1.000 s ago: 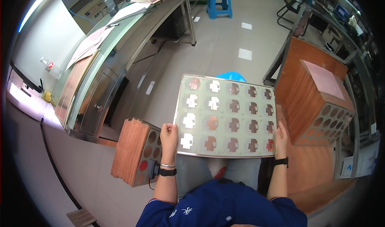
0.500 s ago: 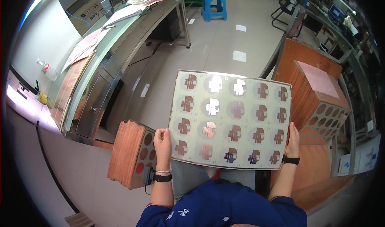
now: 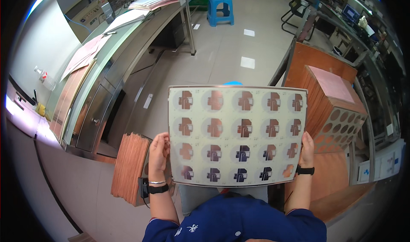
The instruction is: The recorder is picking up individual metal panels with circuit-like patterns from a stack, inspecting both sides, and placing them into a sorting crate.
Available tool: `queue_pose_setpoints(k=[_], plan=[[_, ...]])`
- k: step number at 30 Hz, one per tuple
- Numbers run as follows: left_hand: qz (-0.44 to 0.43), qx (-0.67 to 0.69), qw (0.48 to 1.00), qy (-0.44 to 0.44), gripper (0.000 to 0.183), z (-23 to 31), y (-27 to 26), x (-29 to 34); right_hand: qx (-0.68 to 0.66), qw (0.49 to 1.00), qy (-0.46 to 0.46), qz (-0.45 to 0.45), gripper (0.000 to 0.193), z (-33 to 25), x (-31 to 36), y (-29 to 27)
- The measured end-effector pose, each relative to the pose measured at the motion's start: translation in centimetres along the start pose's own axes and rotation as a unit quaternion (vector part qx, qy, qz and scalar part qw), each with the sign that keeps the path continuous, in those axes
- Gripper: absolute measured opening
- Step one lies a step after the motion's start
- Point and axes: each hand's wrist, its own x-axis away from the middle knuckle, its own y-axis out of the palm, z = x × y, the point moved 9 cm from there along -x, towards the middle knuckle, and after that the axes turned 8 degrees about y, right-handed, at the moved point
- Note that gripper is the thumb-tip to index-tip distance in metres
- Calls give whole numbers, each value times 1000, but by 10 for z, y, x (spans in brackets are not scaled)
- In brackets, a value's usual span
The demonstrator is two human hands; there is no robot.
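A flat, pale circuit board panel [image 3: 228, 133] with rows of copper-coloured patterns is held up in front of my body, its face toward me. My left hand [image 3: 159, 154] is closed on its left edge, and my right hand [image 3: 306, 150] grips the right edge, the fingers partly hidden behind it. Beside my left forearm stands a stack of similar panels [image 3: 129, 167], its edges copper-brown. Another stack of panels [image 3: 341, 133] with round patterns leans in a wooden rack to my right, topped by a pink sheet [image 3: 331, 85].
A long workbench [image 3: 106, 71] with papers runs along the left, a clear bottle [image 3: 44, 77] at its side. Ahead on the tiled floor is a blue stool [image 3: 221, 9]; a bit of something blue [image 3: 233, 83] shows behind the panel. A metal frame [image 3: 363, 152] borders the right.
The panel has shifted left and slightly down, both hands moving with it and keeping their hold. Reflections on its patterns have changed. The surroundings have slid slightly left in the view.
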Motion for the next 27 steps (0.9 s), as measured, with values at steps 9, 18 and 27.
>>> queue_pose_setpoints(k=[9,18,27], plan=[[-7,119,980,157,14,64,20,-2,117,974,-186,52,23,-63,5,4],[1,152,964,220,25,81,63,18,-227,960,-142,-81,40,-74,6,72],[31,282,959,27,41,50,41,37,-190,972,42,-130,45,-29,-5,71]])
